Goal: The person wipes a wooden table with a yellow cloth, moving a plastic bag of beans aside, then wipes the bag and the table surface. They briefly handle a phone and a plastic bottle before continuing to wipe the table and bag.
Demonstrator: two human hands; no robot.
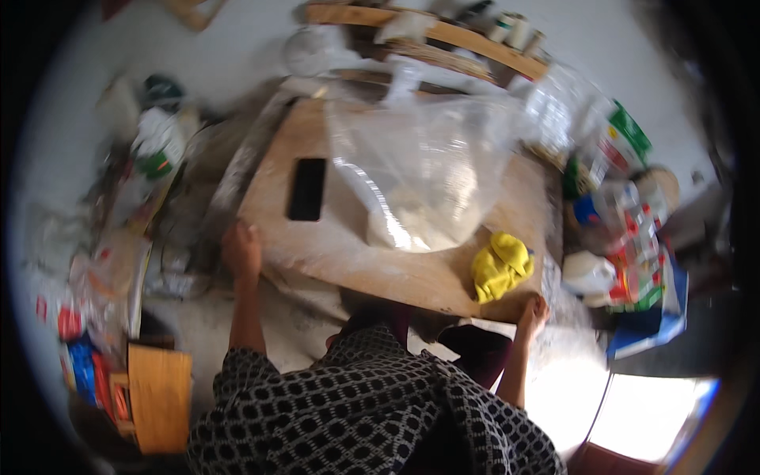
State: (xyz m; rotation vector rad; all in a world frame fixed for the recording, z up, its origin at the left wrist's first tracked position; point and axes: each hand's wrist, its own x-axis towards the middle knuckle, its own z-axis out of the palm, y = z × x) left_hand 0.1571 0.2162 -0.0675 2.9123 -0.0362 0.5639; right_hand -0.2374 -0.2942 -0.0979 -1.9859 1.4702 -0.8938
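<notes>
A large wooden board (350,261) lies before me, dusted with pale powder. My left hand (242,249) is closed around its front left corner. At the front right corner, my right hand (534,313) grips the board's edge. A clear plastic bag (415,172) with whitish, flour-like stuff in its bottom rests on the board, its upper part spread towards the back. Left of the bag lies a black smartphone (307,189), screen up or down I cannot tell. A crumpled yellow cloth (502,267) sits near my right hand.
Clear plastic bottles (614,208), a white jug (588,272) and a blue box (647,329) crowd the right side. Behind the board runs a wooden shelf (463,37) with spools (518,31). Bags (113,261) and a wooden cabinet (159,398) stand at left.
</notes>
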